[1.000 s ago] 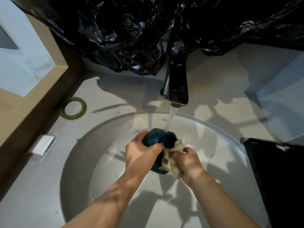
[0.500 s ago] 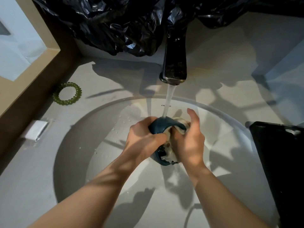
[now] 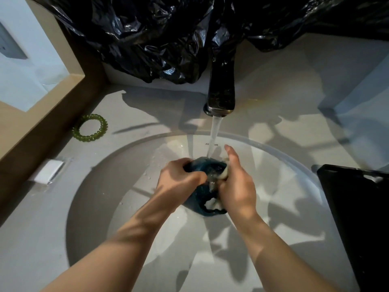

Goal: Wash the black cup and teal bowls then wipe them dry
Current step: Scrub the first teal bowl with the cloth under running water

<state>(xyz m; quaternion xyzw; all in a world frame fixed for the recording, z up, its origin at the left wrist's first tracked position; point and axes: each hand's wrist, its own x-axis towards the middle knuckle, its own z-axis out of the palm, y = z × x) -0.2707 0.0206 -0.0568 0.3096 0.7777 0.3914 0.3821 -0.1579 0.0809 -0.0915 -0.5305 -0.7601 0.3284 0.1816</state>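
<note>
Dim bathroom, pale counter (image 3: 147, 114), round white sink (image 3: 126, 186) with the tap (image 3: 221, 91) running. The teal bowl (image 3: 201, 165) is tipped on its side right under the stream, over the middle of the basin. The person's left hand (image 3: 181, 182) is curled round its rim, and the right hand (image 3: 236, 188) pushes a pale cloth (image 3: 224, 173) into it, one finger sticking out straight. The bowl looks small, light and rigid, probably slippery while wet, so gripping the rim seems the safest hold. A green hair tie (image 3: 84, 137) sits off to the left.
</note>
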